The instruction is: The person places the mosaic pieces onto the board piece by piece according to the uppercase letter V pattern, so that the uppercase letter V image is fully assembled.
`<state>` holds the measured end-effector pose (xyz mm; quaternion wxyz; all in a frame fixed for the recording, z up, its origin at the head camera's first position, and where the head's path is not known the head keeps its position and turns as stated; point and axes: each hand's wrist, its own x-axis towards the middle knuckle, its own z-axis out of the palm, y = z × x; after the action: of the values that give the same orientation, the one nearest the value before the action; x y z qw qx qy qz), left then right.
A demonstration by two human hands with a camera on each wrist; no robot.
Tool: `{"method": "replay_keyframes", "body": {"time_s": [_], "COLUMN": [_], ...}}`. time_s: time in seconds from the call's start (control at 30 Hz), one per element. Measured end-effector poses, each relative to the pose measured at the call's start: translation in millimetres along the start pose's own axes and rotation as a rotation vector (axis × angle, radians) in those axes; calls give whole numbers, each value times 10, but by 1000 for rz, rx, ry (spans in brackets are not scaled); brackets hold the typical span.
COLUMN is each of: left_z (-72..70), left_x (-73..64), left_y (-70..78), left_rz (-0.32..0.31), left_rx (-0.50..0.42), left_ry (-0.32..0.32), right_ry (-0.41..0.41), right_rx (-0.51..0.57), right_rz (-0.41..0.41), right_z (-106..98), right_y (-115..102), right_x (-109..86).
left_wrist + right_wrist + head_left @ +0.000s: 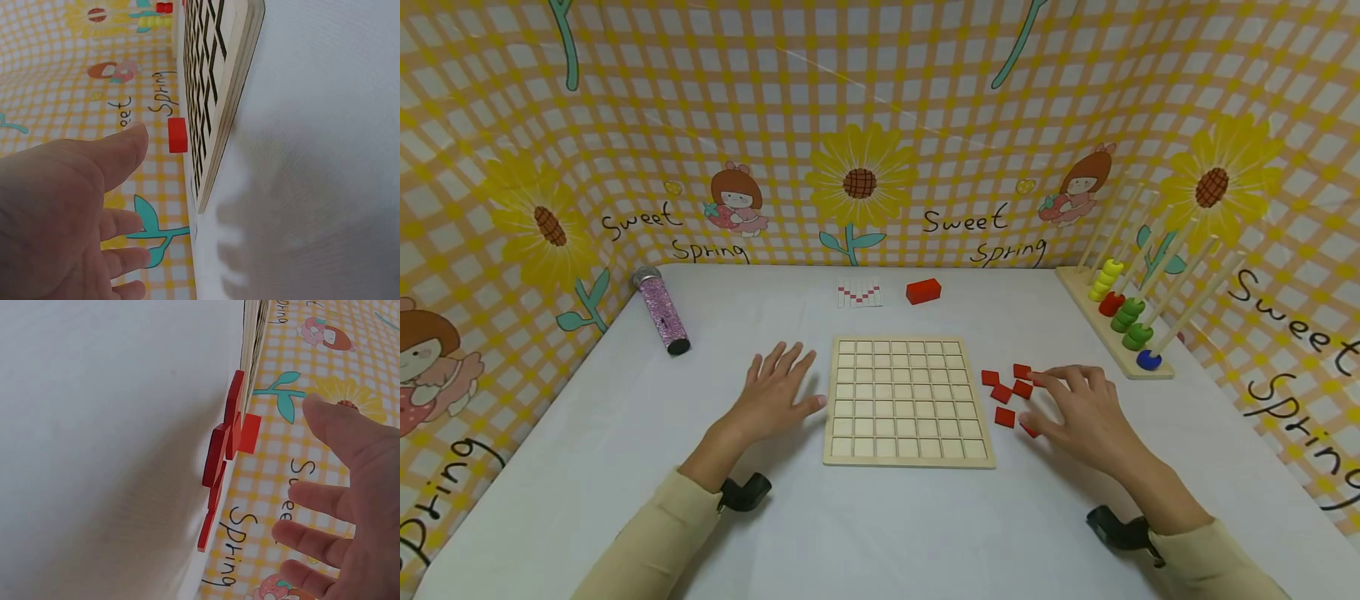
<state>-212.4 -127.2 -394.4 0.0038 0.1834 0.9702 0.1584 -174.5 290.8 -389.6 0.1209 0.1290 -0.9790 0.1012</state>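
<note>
A square wooden grid board point(908, 402) lies flat on the white table, its cells bare. Just beyond its right edge several small red square tiles point(1004, 417) are scattered. Over the tiles hovers my right hand point(1086, 417), fingers spread and slightly bent, with nothing visible in its grasp; it hides part of some tiles. In the right wrist view, red tiles point(215, 456) lie on the cloth apart from the fingers. Left of the board, my left hand point(775, 392) has its fingers spread, the thumb close to the board's edge, holding nothing.
Behind the board are a small pattern card point(860, 292) and a red block point(923, 291). A glittery pink microphone point(664, 312) lies at the back left. At the right stands a wooden peg rack point(1120, 333) with colored beads. Patterned cloth point(880, 100) walls the table.
</note>
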Motion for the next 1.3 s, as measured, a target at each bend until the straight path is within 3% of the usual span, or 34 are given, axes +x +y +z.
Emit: {"method": "replay_keyframes", "body": {"time_s": [0.23,1.3], "left_z": [28,157], "left_x": [42,198], "left_y": [-1,-68], "left_rz": [15,119], "left_rx": [-53,-132], "left_ry": [-11,-136], "right_ry": [-45,-186], "right_rx": [-7,26], "right_rz": [7,-1], "right_z": [5,107], "right_y": [36,151], "right_x": [-28,-79]}}
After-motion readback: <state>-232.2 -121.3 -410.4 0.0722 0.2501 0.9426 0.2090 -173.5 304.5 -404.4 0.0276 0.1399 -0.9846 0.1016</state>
